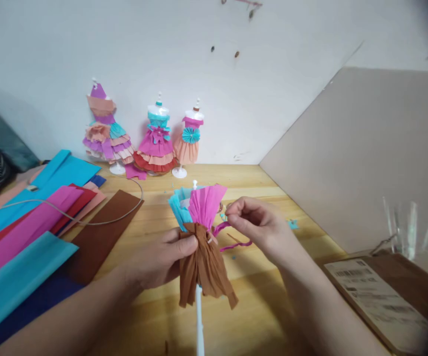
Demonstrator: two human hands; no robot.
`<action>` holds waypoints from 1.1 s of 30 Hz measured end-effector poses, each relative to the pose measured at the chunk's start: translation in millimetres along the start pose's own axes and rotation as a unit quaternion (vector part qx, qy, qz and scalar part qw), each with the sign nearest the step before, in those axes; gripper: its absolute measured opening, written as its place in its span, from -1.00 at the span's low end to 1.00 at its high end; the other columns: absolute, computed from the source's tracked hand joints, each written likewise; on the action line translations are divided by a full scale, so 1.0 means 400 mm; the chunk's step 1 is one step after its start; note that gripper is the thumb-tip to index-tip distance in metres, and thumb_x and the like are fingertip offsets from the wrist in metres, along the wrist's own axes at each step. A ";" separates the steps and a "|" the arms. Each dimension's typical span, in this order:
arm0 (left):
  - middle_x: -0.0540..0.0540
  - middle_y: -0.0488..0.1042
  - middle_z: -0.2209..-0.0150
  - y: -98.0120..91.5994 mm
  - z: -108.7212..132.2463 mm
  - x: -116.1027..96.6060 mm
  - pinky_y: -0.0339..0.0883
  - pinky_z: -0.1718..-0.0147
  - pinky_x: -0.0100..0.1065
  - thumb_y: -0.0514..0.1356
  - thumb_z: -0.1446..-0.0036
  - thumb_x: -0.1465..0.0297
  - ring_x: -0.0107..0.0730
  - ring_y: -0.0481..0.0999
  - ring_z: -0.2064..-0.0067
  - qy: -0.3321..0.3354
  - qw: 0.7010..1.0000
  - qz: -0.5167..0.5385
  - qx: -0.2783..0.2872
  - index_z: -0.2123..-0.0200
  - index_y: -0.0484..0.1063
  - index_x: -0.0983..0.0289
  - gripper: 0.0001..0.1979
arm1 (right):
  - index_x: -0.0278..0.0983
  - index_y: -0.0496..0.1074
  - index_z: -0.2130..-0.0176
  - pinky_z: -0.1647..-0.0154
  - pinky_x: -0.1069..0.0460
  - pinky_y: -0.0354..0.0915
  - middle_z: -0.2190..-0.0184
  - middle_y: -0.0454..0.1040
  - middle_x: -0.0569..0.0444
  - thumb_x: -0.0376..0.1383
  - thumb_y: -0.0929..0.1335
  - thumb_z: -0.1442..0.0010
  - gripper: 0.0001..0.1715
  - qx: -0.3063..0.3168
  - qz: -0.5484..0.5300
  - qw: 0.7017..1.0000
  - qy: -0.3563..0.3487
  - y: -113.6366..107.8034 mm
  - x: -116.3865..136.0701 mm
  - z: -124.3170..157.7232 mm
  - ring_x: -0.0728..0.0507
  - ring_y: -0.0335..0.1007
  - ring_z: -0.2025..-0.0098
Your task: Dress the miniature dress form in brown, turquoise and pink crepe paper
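The left hand [165, 259] grips the likely flimsy paper dress [203, 257] at its sturdier gathered waist; at three o'clock, the right hand [258, 227] seemingly pinches a pink strip [221, 228].

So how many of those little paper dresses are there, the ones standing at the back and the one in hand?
Standing dresses by the wall: 3
Unfinished dress, gripped by the left hand, right hand pinching its pink strip: 1
Total: 4

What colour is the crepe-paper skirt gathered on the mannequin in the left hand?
The skirt is brown, seen best in the head view.
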State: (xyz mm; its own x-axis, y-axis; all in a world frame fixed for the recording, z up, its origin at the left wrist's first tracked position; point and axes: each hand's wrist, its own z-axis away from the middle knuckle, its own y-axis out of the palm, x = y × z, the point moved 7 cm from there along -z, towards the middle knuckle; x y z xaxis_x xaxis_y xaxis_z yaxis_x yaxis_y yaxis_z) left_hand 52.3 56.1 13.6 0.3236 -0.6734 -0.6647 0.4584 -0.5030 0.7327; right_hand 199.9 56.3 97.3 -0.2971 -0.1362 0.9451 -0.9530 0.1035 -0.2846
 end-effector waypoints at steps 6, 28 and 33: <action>0.13 0.60 0.28 -0.002 -0.004 -0.015 0.41 0.17 -0.30 0.38 0.00 0.28 -0.29 0.60 0.26 0.032 0.999 -0.021 -0.002 0.23 0.50 0.31 -0.71 | -0.28 0.36 0.47 0.66 0.13 0.14 0.65 0.31 0.21 -0.11 0.49 0.00 -0.66 -0.039 -0.068 0.997 0.011 0.045 -0.012 0.003 0.06 0.16 0.65; 0.16 0.58 0.18 -0.046 -0.005 -0.086 0.43 0.17 -0.33 0.32 -0.09 0.27 -0.29 0.58 0.19 0.077 0.995 -0.066 -0.001 0.16 0.51 0.30 -0.72 | -0.29 0.41 0.46 0.55 0.09 0.30 0.57 0.42 0.17 -0.25 0.53 0.14 -0.71 -0.031 -0.068 0.997 0.028 0.008 -0.070 -0.025 0.02 0.32 0.56; 0.16 0.60 0.26 -0.046 -0.014 -0.053 0.41 0.19 -0.29 0.34 -0.05 0.22 -0.22 0.60 0.21 0.039 0.995 -0.093 -0.009 0.20 0.50 0.32 -0.68 | -0.29 0.37 0.52 0.51 0.08 0.27 0.59 0.40 0.17 -0.25 0.49 0.02 -0.75 0.004 -0.035 0.999 -0.009 0.042 -0.059 -0.010 0.00 0.31 0.55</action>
State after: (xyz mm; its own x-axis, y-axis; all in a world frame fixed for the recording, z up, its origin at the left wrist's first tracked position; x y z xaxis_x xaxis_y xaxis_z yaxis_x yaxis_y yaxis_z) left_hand 41.5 82.7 13.6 0.2958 -0.5252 -0.7979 0.5308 -0.6041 0.5944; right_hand 191.2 65.2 71.0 -0.2304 -0.1606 0.9597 -0.9720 0.0854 -0.2191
